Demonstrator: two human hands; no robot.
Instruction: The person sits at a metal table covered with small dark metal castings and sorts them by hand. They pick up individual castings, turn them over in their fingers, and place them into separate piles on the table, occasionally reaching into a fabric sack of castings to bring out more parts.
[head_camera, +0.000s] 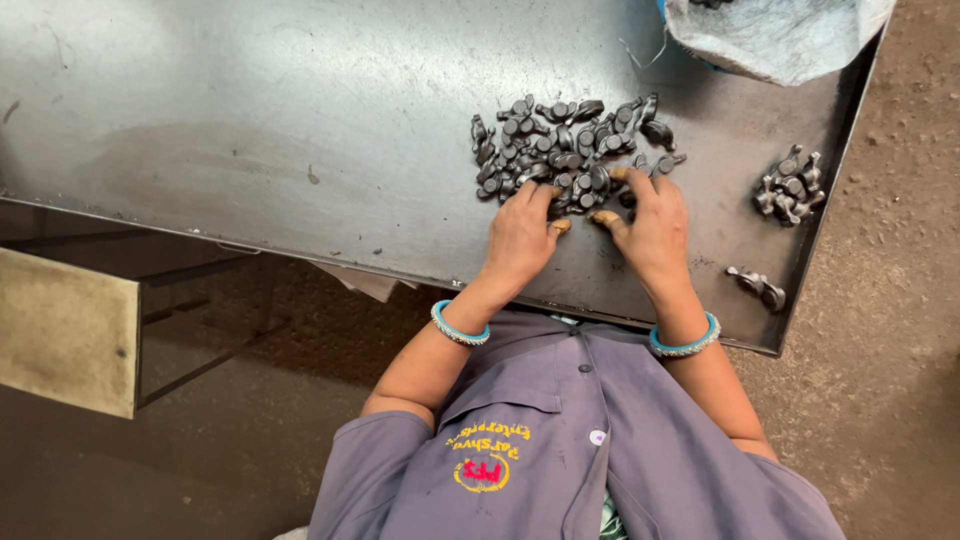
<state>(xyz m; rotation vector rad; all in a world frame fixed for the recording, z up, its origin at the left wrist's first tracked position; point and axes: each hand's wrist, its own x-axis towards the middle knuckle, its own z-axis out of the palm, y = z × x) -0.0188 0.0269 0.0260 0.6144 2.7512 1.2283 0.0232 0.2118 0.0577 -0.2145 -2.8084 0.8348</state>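
A pile of small dark forged metal parts (565, 145) lies on a grey steel table (300, 130). My left hand (520, 235) rests at the pile's near edge, fingers curled down onto the nearest parts and thumb tucked beside them; what it grips is hidden. My right hand (655, 225) lies next to it, fingers spread over parts at the pile's near right edge and thumb apart on the table. Both wrists wear blue bangles, and both sleeves are grey-purple.
A smaller cluster of the same parts (790, 185) sits near the table's right edge, with a couple of loose parts (758, 287) nearer the front corner. A white sack (780, 35) stands at the back right. A tan board (65, 335) is below left, over a dirt floor.
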